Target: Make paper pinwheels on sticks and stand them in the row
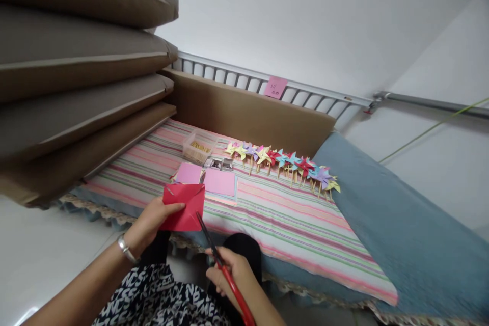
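Observation:
My left hand (155,219) pinches a red square of paper (184,207) by its lower left edge, holding it above the near edge of the striped cloth (282,214). The paper shows short cuts at its corners. My right hand (229,271) grips red-handled scissors (223,267), whose dark blades point up at the paper's lower right corner. Just beyond the paper lie two pink paper stacks (219,182).
A row of several coloured paper pinwheels (282,160) lies along the back of the cloth. A clear plastic box (197,147) and small metal clips (221,164) sit near a brown board (248,112). Stacked brown cushions (76,86) fill the left. A blue blanket (382,224) lies right.

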{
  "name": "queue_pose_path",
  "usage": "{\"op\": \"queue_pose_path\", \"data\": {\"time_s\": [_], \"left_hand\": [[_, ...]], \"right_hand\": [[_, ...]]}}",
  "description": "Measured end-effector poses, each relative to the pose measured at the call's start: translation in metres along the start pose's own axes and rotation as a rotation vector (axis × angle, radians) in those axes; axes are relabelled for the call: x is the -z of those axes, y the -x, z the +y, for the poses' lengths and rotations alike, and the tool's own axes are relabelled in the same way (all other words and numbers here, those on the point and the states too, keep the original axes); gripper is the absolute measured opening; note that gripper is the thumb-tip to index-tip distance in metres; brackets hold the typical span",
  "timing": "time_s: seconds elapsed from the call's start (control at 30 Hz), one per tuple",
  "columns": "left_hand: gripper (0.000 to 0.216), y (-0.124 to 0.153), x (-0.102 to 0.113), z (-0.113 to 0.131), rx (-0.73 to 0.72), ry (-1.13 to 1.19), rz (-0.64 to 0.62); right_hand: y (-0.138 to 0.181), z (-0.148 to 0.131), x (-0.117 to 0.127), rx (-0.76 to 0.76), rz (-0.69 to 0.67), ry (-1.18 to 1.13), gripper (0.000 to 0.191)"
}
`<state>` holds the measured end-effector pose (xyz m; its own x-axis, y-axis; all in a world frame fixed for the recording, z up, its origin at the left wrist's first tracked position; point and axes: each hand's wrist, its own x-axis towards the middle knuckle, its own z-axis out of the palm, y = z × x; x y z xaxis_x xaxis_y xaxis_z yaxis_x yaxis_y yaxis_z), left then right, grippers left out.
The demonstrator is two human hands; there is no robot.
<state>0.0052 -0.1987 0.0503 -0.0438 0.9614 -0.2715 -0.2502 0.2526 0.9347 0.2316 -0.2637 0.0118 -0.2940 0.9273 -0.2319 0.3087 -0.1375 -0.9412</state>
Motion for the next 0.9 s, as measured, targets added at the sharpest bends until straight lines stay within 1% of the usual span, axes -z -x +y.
{"op": "queue_pose_path", "data": {"time_s": [0.1, 0.27, 0.4, 0.57, 0.77, 0.9], "left_hand": [[0.031, 0.0, 0.0, 0.005, 0.023, -0.033, -0.044], [0.032, 0.003, -0.005, 0.012, 0.047, -0.059, -0.101], [0.033, 0.006, -0.006, 0.014, 0.06, -0.075, -0.101], [0.033, 0.006, -0.006, 0.01, 0.056, -0.096, -0.122], [0.034, 0.005, -0.006, 0.013, 0.053, -0.073, -0.07], [0.033, 0.006, -0.007, 0.013, 0.056, -0.077, -0.066]], "right_hand": [[0.008, 0.004, 0.002, -0.024, -0.012, 0.084, 0.033], [0.009, -0.002, 0.001, 0.027, -0.011, 0.099, 0.021], [0.009, -0.006, 0.0, 0.031, -0.013, 0.073, 0.024], [0.008, -0.006, -0.001, 0.051, 0.0, 0.119, 0.028], [0.01, -0.003, 0.002, 0.036, -0.02, 0.216, 0.025], [0.011, -0.002, 0.002, 0.022, -0.029, 0.221, 0.025]]}}
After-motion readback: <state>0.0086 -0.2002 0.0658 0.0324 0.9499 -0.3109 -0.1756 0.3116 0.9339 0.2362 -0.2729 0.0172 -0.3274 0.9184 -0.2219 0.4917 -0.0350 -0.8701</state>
